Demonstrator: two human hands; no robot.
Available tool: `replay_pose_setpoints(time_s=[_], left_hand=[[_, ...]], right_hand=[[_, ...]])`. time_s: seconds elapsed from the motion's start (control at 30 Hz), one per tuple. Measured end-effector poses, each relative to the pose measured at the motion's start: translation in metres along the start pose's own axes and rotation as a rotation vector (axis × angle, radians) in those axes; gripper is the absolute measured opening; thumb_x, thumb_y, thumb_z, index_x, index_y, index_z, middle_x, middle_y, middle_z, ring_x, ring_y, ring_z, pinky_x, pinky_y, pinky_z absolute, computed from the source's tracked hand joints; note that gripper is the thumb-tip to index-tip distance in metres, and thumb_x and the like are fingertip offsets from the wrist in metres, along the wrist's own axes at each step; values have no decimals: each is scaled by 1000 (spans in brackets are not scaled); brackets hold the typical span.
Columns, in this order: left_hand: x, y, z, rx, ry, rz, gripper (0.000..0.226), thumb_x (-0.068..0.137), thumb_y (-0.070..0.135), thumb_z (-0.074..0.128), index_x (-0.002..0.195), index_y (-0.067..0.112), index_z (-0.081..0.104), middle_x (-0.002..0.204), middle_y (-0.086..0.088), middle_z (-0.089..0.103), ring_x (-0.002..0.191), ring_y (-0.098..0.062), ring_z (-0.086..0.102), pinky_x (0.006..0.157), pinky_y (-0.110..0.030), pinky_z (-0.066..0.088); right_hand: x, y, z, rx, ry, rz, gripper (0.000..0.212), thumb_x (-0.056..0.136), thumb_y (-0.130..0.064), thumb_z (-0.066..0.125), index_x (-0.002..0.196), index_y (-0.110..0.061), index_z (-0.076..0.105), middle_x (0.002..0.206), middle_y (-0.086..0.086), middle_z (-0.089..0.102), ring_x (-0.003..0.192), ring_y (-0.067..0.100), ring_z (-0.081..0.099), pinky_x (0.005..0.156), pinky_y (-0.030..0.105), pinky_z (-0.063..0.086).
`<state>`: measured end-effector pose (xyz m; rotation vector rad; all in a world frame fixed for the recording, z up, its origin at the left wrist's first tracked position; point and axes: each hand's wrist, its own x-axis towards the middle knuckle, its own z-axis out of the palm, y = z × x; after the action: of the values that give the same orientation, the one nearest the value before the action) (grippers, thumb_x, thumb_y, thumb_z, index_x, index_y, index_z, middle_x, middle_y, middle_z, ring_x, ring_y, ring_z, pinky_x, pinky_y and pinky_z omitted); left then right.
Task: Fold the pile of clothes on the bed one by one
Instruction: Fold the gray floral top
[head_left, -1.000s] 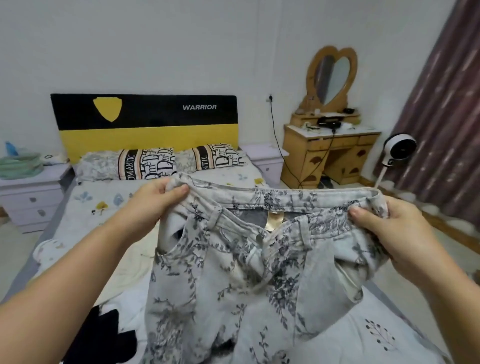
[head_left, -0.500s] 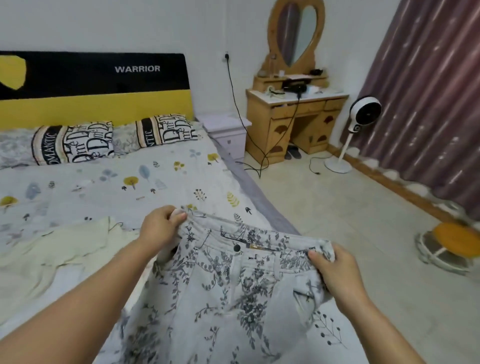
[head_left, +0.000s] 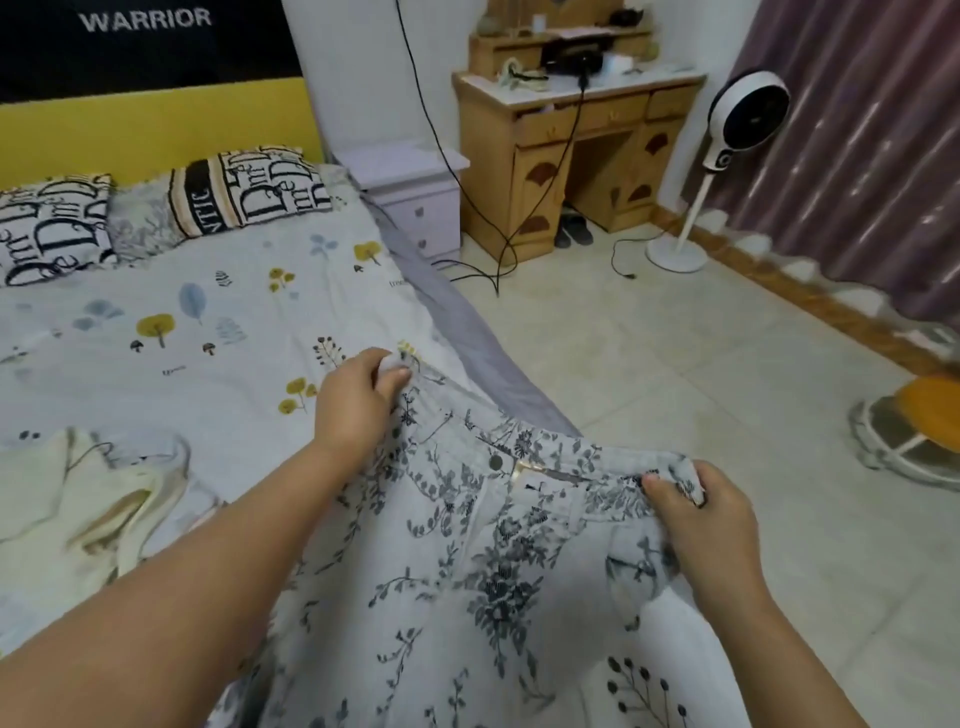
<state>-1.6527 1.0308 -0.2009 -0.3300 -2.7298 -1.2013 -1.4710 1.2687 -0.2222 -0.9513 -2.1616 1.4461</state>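
Pinching the waistband of the floral trousers (head_left: 467, 561), left hand (head_left: 353, 405) and right hand (head_left: 706, 525) held opposite corners; trouser legs ran out of frame, fingertips hidden in cloth.

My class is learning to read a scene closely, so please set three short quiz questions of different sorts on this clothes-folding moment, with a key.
1. True or false: both hands grip the waistband of the floral trousers.
2. Multiple choice: what lies on the bed to the left of the left hand? A) a cream garment B) a red towel C) a pair of shoes
3. Fill in: the white fan stands on the floor in front of the ____.

Key
1. True: the left hand pinches one end, the right hand the other.
2. A, the cream garment.
3. The curtain.
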Motion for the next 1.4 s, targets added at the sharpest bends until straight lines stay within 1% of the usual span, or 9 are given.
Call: replay_pose_setpoints(time_s=[0.2,0.33,0.43,0.7,0.87,1.03,1.17,1.33,1.4], left_hand=[[-6,-97,91,301,-391,-244,47,93,25,53,135,7,42,131,-15,52,119,-31,50,94,-36,40],[-32,-149,122,579,-537,-419,51,89,38,57,127,9,40,127,-16,48,118,-33,45,94,-41,40],[-46,-178,130,570,-526,-601,44,90,46,51,116,12,43,120,-16,51,112,-34,49,88,-41,40],[-17,-174,129,358,36,-123,19,93,20,51,88,3,55,79,-19,61,72,-37,56,59,-34,34],[-9,-184,153,669,-151,-152,43,87,27,61,122,3,50,117,-25,51,104,-42,49,81,-48,40],[-24,-153,196,459,-411,399,29,89,13,54,118,15,59,127,-9,54,102,-27,58,88,-44,53],[-20,-145,231,455,-616,293,50,95,14,46,143,21,33,149,-1,31,116,-23,53,95,-34,47],[-26,-132,230,259,-394,163,27,93,39,48,94,14,59,105,-1,48,79,-16,56,69,-27,50],[-41,-127,224,305,-525,120,36,87,51,51,73,18,55,87,5,45,71,-10,48,65,-24,42]], right_hand=[[23,101,59,-43,-157,239,15,87,-16,64,99,-13,55,82,4,60,73,18,57,63,30,46],[33,153,81,-153,-151,361,19,86,-24,63,91,-11,49,79,3,54,64,16,49,58,28,35],[35,171,83,-210,-166,401,36,81,-20,65,111,-15,46,91,3,61,74,16,56,61,28,42],[47,143,72,-359,104,106,26,91,-7,56,115,-8,47,75,3,54,58,12,42,54,31,30],[53,155,96,-770,-94,285,72,87,-17,60,146,-10,18,133,24,41,113,38,45,88,45,39],[53,157,144,-968,-176,-321,41,76,-4,68,117,-7,60,109,12,62,100,31,57,83,43,46],[69,161,177,-991,-406,-261,41,94,-20,51,133,-17,40,131,3,46,121,23,39,101,38,30],[84,161,187,-968,-346,-171,27,95,-21,49,122,-16,47,115,4,55,109,23,46,92,36,34],[87,154,185,-947,-343,-154,20,97,-27,45,112,-17,52,105,3,52,108,24,45,92,36,34]])
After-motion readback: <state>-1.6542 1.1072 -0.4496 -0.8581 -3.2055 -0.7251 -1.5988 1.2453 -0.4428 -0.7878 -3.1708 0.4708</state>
